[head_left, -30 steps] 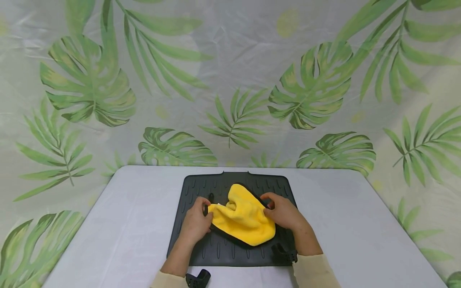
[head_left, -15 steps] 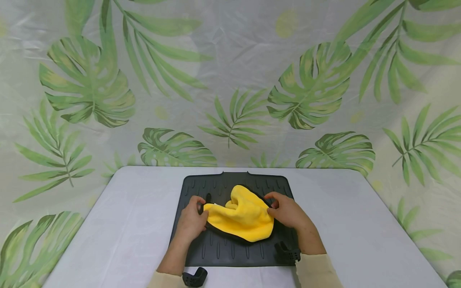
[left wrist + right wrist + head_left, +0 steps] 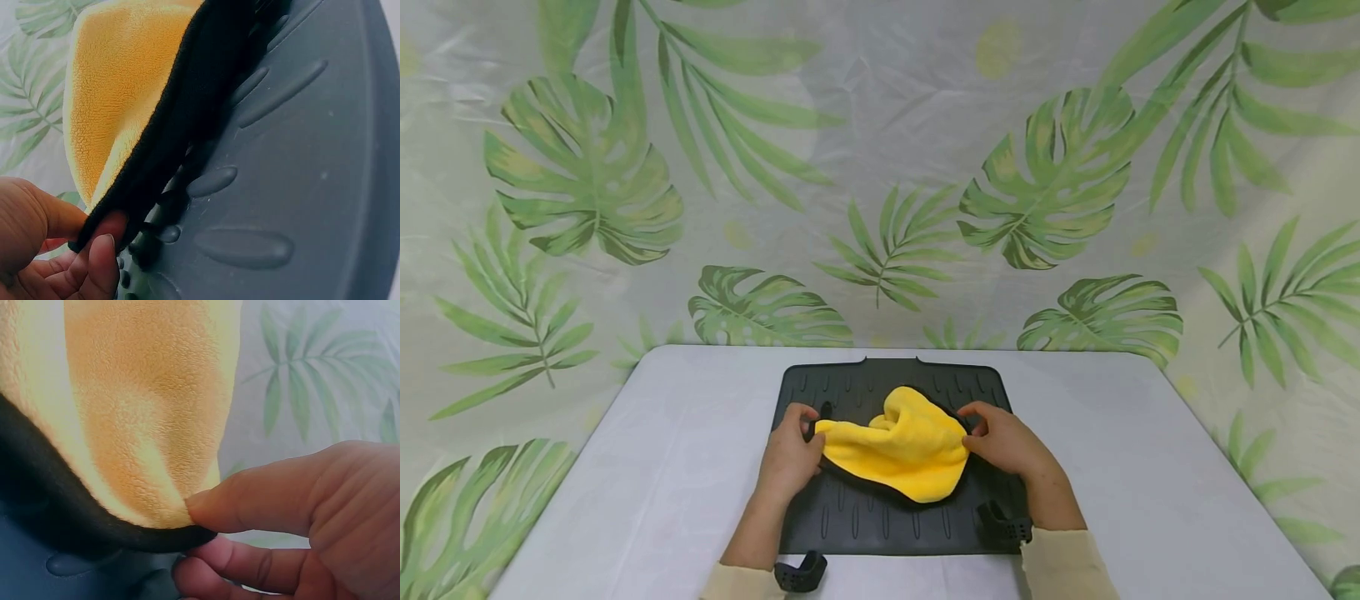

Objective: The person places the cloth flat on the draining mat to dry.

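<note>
A yellow plush cloth (image 3: 910, 446) with a dark edge and dark underside is held up between both hands over a black ribbed mat (image 3: 865, 533). My left hand (image 3: 790, 450) pinches its left corner between thumb and fingers; the left wrist view shows the dark border (image 3: 140, 147) running up from that pinch. The right hand (image 3: 1006, 442) pinches the cloth's right side, thumb on the yellow pile (image 3: 150, 412) and fingers beneath. Between the hands the cloth sags, and its far part is folded up.
The mat lies on a white table (image 3: 647, 467) with a raised rim. Behind the table hangs a leaf-patterned curtain (image 3: 910, 125). Black wrist-worn devices sit at the left wrist (image 3: 801, 575) and right wrist (image 3: 1003, 523).
My left hand has moved left and slightly away from me, drawing the cloth's left corner with it. The right hand has shifted a little right, so the cloth is stretched wider.
</note>
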`<state>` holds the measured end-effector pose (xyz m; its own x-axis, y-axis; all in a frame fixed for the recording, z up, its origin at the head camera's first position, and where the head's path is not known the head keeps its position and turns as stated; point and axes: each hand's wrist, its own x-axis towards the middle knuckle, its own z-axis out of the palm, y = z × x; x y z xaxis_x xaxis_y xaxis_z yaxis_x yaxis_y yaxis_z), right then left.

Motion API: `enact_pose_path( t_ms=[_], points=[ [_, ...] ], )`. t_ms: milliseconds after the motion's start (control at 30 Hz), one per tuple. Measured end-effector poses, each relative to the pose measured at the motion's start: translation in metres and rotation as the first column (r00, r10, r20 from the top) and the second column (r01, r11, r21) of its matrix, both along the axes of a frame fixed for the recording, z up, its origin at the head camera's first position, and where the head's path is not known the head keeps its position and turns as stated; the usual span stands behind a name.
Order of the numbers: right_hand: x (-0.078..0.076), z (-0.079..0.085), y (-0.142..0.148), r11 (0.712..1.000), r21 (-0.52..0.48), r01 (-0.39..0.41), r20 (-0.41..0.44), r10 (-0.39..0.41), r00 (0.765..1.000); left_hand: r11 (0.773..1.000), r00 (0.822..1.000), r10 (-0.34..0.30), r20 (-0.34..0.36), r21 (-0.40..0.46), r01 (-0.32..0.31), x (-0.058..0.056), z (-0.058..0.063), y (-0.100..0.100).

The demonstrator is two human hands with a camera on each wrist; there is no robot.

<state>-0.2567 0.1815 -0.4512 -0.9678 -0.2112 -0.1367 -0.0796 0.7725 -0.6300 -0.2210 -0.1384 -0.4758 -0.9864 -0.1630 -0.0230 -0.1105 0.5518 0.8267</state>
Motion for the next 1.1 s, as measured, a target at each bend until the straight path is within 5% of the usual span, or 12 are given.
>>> enact_pose_path(
  t_ms=[467,1100],
  points=[
    [0.002,0.002,0.003,1.0,-0.004,-0.006,0.042,0.007,0.999,1.0,0.999,0.005,-0.04,0.004,-0.005,-0.003,-0.002,-0.005],
    [-0.004,-0.013,-0.024,0.995,-0.062,0.078,-0.154,-0.087,0.984,0.99,0.989,0.125,-0.076,0.077,-0.119,-0.006,-0.009,0.005]
  ],
)
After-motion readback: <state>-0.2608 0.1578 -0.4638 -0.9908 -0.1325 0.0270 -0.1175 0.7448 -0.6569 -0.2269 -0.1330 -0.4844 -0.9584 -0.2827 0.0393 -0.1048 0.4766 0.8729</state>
